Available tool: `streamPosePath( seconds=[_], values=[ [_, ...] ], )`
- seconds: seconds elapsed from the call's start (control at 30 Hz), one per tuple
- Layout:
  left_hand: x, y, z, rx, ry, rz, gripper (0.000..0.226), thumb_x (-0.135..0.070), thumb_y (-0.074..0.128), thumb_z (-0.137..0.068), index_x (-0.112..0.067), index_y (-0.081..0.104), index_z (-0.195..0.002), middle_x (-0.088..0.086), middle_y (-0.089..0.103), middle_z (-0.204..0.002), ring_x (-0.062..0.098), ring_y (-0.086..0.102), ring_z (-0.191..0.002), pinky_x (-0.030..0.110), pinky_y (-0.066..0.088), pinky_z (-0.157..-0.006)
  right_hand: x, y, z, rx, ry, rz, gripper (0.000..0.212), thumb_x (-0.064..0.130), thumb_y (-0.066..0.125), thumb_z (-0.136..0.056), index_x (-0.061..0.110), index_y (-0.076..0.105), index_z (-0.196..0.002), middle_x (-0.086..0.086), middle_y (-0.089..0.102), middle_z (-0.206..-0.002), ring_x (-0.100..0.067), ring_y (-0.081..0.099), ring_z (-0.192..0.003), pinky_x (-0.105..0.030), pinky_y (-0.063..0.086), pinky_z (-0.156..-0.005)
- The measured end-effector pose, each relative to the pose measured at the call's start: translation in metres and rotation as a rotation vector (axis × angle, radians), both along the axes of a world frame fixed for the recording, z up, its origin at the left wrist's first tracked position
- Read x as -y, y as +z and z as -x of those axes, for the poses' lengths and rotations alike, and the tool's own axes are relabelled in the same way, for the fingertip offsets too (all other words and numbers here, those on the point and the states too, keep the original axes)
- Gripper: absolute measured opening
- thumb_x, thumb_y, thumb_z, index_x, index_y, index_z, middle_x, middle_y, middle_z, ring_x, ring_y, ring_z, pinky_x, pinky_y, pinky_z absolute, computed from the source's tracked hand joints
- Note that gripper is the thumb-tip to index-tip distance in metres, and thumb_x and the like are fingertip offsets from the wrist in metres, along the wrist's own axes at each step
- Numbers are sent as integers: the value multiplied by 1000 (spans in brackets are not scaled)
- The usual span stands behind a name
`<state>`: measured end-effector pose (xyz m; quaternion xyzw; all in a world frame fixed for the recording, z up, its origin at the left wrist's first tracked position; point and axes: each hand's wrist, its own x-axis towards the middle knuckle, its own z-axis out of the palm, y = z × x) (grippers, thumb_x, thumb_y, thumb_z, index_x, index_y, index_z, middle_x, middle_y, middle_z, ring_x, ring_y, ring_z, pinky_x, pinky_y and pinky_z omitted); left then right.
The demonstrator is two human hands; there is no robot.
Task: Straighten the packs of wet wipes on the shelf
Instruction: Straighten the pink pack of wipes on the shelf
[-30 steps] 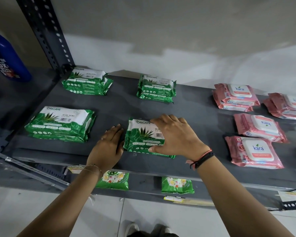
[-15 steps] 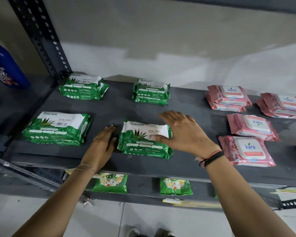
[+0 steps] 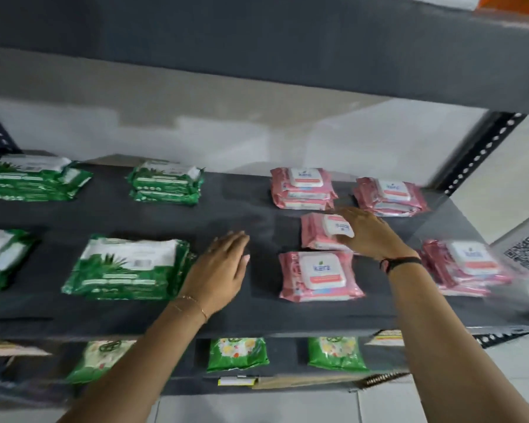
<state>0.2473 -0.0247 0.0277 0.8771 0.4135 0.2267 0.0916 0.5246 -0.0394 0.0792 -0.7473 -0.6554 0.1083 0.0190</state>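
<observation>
The pink pack [image 3: 318,232] lies under the right hand [image 3: 368,235]'s spread fingers [image 3: 344,239]; the left hand [image 3: 219,270] hovers flat, empty.

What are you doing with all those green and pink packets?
A person is tidying packs of wet wipes on a dark shelf. The right hand rests on a pink pack in the middle row, which sits crooked next to the other pink ones. The left hand is flat and open over the bare shelf, just right of a green pack and holding nothing. The green packs lie on the left, the pink ones on the right.
</observation>
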Motion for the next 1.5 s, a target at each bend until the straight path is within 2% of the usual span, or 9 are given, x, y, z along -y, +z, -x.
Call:
streamPosePath(
  seconds=[0.17, 0.33, 0.57, 0.67, 0.83, 0.93, 1.13, 1.3, 1.5],
  values=[
    [15, -46, -15, -160, 93, 109, 55, -33, 31, -87, 9, 61, -105, 27, 62, -109, 41, 60, -97, 59, 45, -77, -10, -18, -34, -33, 114, 126, 76, 34, 64, -79, 23, 20, -140, -8, 22, -153, -29, 20, -140, -53, 19, -114],
    [23, -58, -14, -150, 172, 121, 74, -44, 7, -97, 7, 59, -110, 25, 58, -118, 41, 56, -104, 58, 43, -81, -18, -27, -40, -1, 200, 188, 72, 34, 56, -85, 29, 10, -141, -2, 8, -156, -28, 8, -142, -56, 9, -116],
    [25, -54, -15, -151, 188, 92, 73, -45, 8, -97, 5, 59, -111, 22, 58, -120, 38, 55, -106, 55, 42, -84, -15, -17, -43, -66, 199, 138, 64, 23, 58, -85, 24, 21, -138, -11, 30, -147, -34, 28, -133, -48, 25, -111],
    [24, -54, -16, -157, 203, 112, 60, -41, 26, -92, 5, 59, -111, 23, 57, -120, 38, 55, -106, 56, 40, -85, 0, 5, -42, -80, 204, 28, 61, 22, 58, -85, 23, 26, -137, -11, 36, -143, -33, 33, -128, -46, 30, -107],
    [24, -55, -15, -160, 188, 101, 70, -46, 13, -96, 3, 59, -113, 21, 57, -122, 36, 54, -109, 53, 38, -88, 34, 29, -18, -145, 329, -149, 63, 36, 59, -82, 26, 28, -136, -7, 37, -143, -31, 35, -129, -49, 34, -106],
    [25, -56, -15, -160, 199, 109, 57, -39, 28, -90, 3, 59, -112, 21, 56, -123, 37, 53, -109, 52, 36, -89, 49, 24, 1, -126, 371, -123, 67, 36, 61, -81, 27, 26, -137, -4, 36, -145, -29, 30, -132, -51, 36, -105],
    [25, -56, -15, -174, 201, 102, 67, -46, 17, -95, 3, 59, -113, 21, 56, -123, 37, 53, -109, 53, 38, -88, 63, 1, 10, -177, 345, -29, 71, 38, 64, -78, 33, 24, -137, 1, 31, -146, -25, 26, -133, -51, 44, -100],
    [24, -56, -16, -159, 188, 83, 60, -41, 26, -92, 4, 59, -112, 21, 56, -123, 37, 53, -109, 52, 35, -90, 60, 5, 5, -239, 409, 1, 70, 45, 58, -81, 35, 19, -138, -1, 15, -155, -21, 12, -142, -49, 22, -114],
    [24, -56, -15, -150, 174, 82, 53, -34, 33, -86, 4, 58, -114, 21, 55, -124, 38, 51, -111, 50, 29, -92, 62, 5, 19, -61, 355, -103, 55, 48, 49, -82, 26, 36, -131, -3, 42, -139, -29, 48, -120, -47, 49, -93]
  ],
)
